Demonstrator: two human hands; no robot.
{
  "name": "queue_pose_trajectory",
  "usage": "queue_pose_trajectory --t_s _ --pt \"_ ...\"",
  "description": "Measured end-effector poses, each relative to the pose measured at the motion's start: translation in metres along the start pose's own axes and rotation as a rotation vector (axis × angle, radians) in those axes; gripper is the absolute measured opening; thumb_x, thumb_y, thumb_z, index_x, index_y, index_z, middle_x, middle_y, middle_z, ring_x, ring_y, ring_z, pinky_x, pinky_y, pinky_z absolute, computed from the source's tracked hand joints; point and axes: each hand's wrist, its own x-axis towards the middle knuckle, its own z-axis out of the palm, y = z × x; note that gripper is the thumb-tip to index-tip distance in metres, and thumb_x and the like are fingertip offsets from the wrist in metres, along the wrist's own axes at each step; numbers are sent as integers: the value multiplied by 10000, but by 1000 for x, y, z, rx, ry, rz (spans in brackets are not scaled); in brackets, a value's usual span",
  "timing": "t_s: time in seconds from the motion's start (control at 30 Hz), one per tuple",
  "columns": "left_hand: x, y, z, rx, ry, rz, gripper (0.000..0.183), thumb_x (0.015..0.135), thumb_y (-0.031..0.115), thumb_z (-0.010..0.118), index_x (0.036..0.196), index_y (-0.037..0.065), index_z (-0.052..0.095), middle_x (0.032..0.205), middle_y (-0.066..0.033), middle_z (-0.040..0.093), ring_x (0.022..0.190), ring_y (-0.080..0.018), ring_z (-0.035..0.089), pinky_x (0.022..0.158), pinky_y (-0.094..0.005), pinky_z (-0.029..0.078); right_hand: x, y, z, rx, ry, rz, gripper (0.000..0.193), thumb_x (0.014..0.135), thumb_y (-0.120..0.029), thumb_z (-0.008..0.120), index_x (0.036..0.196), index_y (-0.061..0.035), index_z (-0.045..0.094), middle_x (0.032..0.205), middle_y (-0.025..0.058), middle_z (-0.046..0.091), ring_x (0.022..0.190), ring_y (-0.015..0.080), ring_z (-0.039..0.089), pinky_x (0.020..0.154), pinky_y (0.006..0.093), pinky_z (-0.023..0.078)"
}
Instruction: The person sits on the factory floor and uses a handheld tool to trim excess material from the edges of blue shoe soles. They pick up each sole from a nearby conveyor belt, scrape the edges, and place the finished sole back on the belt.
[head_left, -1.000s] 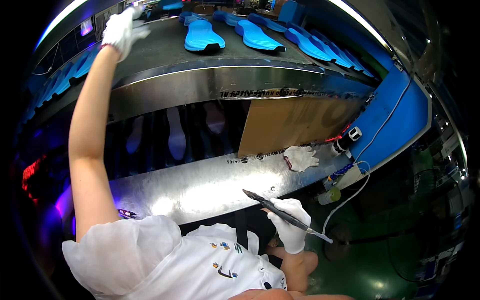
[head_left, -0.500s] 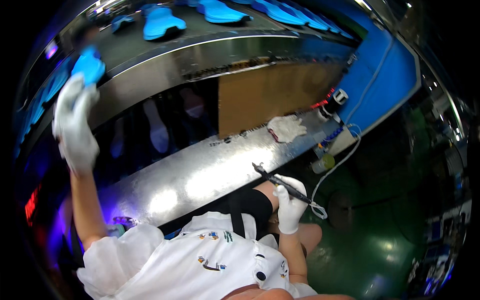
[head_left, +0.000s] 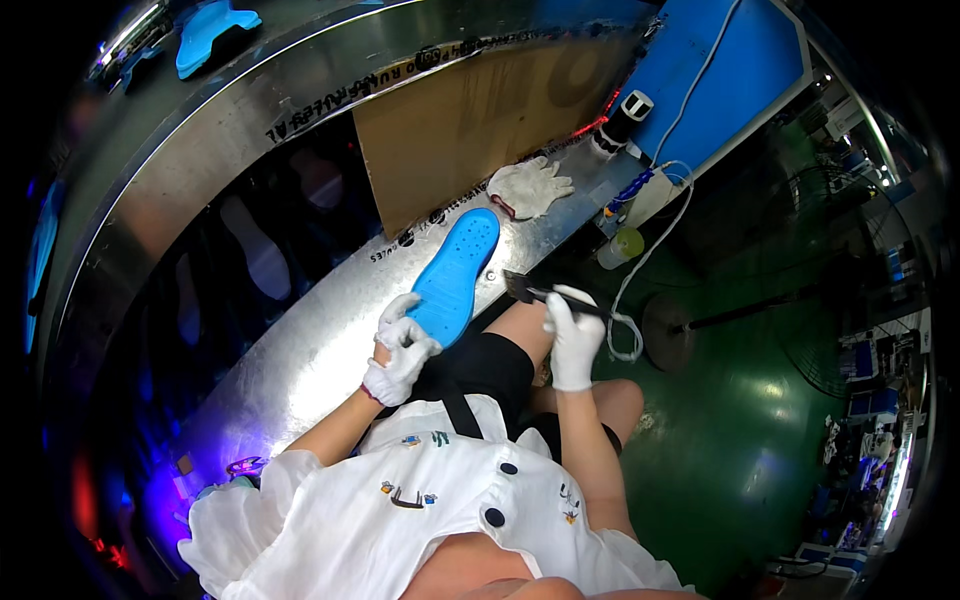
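My left hand (head_left: 398, 352), in a white glove, grips the heel-side or toe-side end of a blue shoe sole (head_left: 458, 272); which end is unclear. The sole slants over the metal bench, its far end dotted with small holes. My right hand (head_left: 574, 342), gloved in white too, is closed around a black-handled brush (head_left: 522, 288). The brush head points left, a short way right of the sole and apart from it. From the handle's rear a thin white tube (head_left: 641, 340) loops away to the right.
A loose white glove (head_left: 530, 188) lies on the metal bench (head_left: 335, 370) beside a cardboard sheet (head_left: 470, 120). Black-and-white cylinder (head_left: 622, 122) stands farther right. Blue soles (head_left: 212, 38) rest on the belt beyond; dim soles (head_left: 255, 245) show underneath. A fan (head_left: 815, 290) is at right.
My left hand has come back from the belt at the far left, bringing the blue shoe sole over the bench. My right hand still holds the brush. The view has shifted.
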Motion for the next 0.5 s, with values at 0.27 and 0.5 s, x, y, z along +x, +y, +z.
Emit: queue_pose_trajectory --t_s 0.27,0.5 --pt "70 -23 4 -1896 -547 -796 609 940 658 350 1155 136 579 1055 -116 602 819 -325 594 643 -457 504 57 42 93 -738 -87 -453 235 815 -261 713 813 -26 708 616 135 639 591 282 655 579 391 499" --pt "63 -4 36 -1544 -52 -773 830 932 733 261 1389 72 470 1282 -219 560 1008 -391 593 835 -484 507 -23 0 69 -789 -450 -597 130 822 -201 708 878 -112 631 777 87 639 761 292 641 673 411 510"
